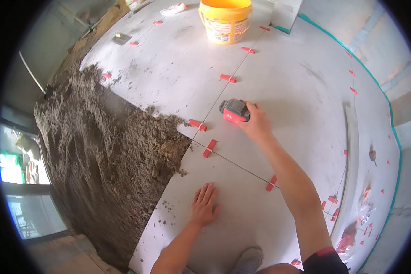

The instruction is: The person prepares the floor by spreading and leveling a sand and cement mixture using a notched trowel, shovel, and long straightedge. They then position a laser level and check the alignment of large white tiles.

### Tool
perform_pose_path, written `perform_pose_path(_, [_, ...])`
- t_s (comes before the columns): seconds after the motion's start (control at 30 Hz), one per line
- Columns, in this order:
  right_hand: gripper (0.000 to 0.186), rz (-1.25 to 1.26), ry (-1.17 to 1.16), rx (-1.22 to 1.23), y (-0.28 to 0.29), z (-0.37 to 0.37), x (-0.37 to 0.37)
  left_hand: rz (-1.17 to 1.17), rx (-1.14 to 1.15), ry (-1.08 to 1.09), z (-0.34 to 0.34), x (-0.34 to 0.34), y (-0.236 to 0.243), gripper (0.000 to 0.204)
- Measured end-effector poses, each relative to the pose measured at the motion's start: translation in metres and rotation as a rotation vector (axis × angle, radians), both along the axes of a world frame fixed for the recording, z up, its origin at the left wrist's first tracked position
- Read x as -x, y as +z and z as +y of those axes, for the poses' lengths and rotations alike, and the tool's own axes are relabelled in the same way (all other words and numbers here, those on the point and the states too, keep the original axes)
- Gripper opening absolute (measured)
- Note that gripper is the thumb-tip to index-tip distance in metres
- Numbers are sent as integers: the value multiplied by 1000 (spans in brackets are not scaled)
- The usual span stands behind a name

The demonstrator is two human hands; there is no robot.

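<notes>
My right hand (255,121) closed over a small red-and-dark-grey device (234,111) that sat on a pale grey floor tile (287,91), just beside the joint line and near two red tile-levelling clips (197,124). The device looked to me compact, hard-shelled and stiff, probably with some heft for its size; its blocky body seemed best taken from the top and sides, as I had it, and I judged it would not take kindly to a knock on the tile. My right fingers (247,109) were curled onto its near end, thumb side hidden from view. My left hand (204,205) lay flat on the nearer tile (242,214), fingers (207,191) spread slightly apart and holding nothing. Rough brown mortar bed (96,150) lay to the left of the tiles, and a yellow bucket (225,20) stood well apart at the far end.
</notes>
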State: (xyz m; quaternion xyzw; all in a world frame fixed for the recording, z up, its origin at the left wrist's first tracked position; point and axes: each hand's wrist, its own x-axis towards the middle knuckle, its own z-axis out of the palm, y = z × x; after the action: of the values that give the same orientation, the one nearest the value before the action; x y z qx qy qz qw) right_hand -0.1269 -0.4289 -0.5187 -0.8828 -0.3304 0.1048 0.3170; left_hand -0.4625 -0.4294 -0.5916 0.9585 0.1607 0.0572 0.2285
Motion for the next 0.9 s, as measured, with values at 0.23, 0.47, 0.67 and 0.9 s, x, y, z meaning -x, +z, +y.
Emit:
perform_pose_path(0.23, [68,-261,-28,-38,-10,-4,5,58,-15,-16,7,1,0,62])
perform_pose_path(0.47, [80,-163,-8,72,-11,-3,-7,47,-1,-35,5,-1,-3,61])
perform_pose_path(0.67, [88,-204,5,153,-18,-4,-8,52,19,-25,5,0,0,61])
perform_pose_path(0.9, [92,-163,-39,250,-5,-3,-7,34,-14,-30,7,-1,1,62])
